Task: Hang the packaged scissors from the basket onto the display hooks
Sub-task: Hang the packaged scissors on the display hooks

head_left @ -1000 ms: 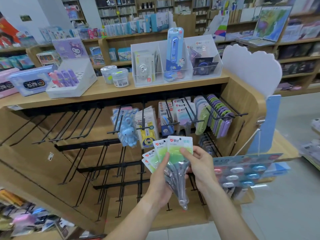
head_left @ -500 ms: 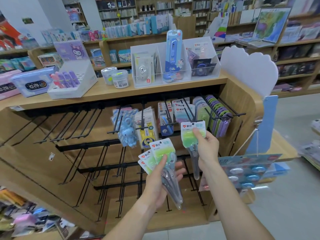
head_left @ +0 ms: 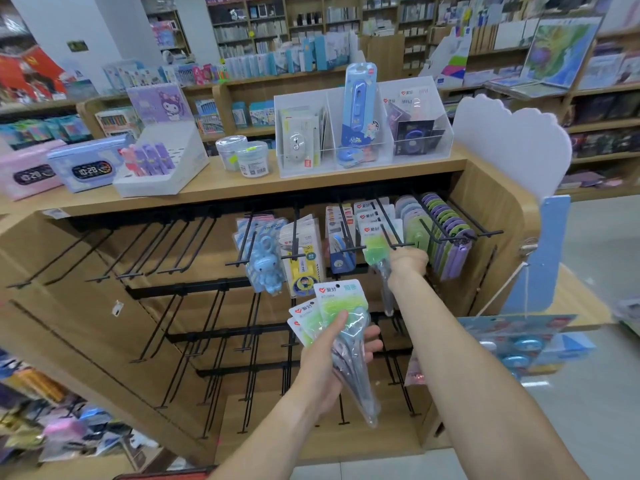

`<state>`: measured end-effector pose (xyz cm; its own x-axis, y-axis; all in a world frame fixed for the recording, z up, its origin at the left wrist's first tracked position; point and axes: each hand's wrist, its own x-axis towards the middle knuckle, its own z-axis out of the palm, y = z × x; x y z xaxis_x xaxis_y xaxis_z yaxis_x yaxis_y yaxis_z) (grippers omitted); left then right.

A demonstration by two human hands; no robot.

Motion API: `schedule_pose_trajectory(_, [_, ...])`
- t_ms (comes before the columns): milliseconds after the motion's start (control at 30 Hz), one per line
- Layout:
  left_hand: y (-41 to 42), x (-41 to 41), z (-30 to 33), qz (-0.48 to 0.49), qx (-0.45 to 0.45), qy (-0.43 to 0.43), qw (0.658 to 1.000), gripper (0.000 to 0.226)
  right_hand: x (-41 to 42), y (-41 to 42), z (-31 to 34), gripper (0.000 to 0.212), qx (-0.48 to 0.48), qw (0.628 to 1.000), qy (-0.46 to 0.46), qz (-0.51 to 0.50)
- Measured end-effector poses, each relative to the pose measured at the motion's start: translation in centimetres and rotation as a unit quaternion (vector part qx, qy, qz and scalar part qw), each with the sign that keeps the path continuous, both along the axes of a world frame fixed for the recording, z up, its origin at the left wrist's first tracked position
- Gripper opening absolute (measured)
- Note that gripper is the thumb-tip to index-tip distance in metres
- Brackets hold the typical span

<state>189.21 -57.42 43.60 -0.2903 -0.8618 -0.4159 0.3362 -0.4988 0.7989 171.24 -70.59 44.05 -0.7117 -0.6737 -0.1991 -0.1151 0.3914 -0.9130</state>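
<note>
Right hand (head_left: 407,263) has moved up, gripping one scissors pack (head_left: 375,249) at hook (head_left: 389,233); left hand (head_left: 332,351) grips rest of packs (head_left: 341,303).

One green-carded scissors pack (head_left: 375,249) hangs at a hook (head_left: 388,233); fanned packs (head_left: 332,306) sit lower.

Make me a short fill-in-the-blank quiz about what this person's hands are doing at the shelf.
1. The left hand holds a fan of packaged ____.
2. The right hand holds one pack up at a black display ____.
3. The packs' cards are white and ____.

Missing words: scissors; hook; green
</note>
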Motion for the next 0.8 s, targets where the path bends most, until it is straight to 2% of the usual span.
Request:
schedule_pose_trajectory(33, [0.0,0.1,0.0,-0.001,-0.001,0.001,1.000,0.039,0.2,0.4,1.2,0.041,-0.050,0.986,-0.144,-0.073])
schedule_pose_trajectory(67, [-0.1,0.2,0.0,-0.002,-0.002,0.002,1.000,0.039,-0.1,0.1,1.3,0.041,-0.133,0.939,-0.294,-0.122])
schedule_pose_trajectory(100, [-0.1,0.2,0.1,-0.004,-0.003,0.003,1.000,0.038,0.0,0.8,1.2,0.042,-0.153,0.933,-0.301,-0.126])
schedule_pose_trajectory(200, [-0.2,0.3,0.1,-0.004,0.005,0.000,1.000,0.036,1.5,4.8,0.9,0.052,-0.120,0.969,-0.190,-0.105])
schedule_pose_trajectory(333, [-0.4,0.1,0.0,-0.002,0.009,-0.001,1.000,0.036,4.3,11.2,0.1,0.040,-0.085,0.964,-0.224,0.115])
schedule_pose_trajectory(400, [-0.4,-0.3,0.0,-0.004,-0.002,0.007,1.000,0.040,5.0,12.9,-0.7,0.030,-0.067,0.961,-0.219,0.156])
schedule_pose_trajectory(567, [-0.3,-0.9,-0.5,0.011,-0.005,0.018,1.000,0.045,4.5,13.6,-1.2,0.017,-0.124,0.954,-0.242,0.125])
schedule_pose_trajectory(700, [-0.7,-1.0,-1.0,0.035,-0.015,-0.040,0.998,0.056,3.5,12.9,-0.9,0.014,-0.195,0.952,-0.227,0.068])
schedule_pose_trajectory(800, [-0.8,-0.5,-1.2,0.043,-0.035,-0.051,0.997,0.048,2.1,11.8,-0.1,0.012,-0.240,0.944,-0.228,0.012])
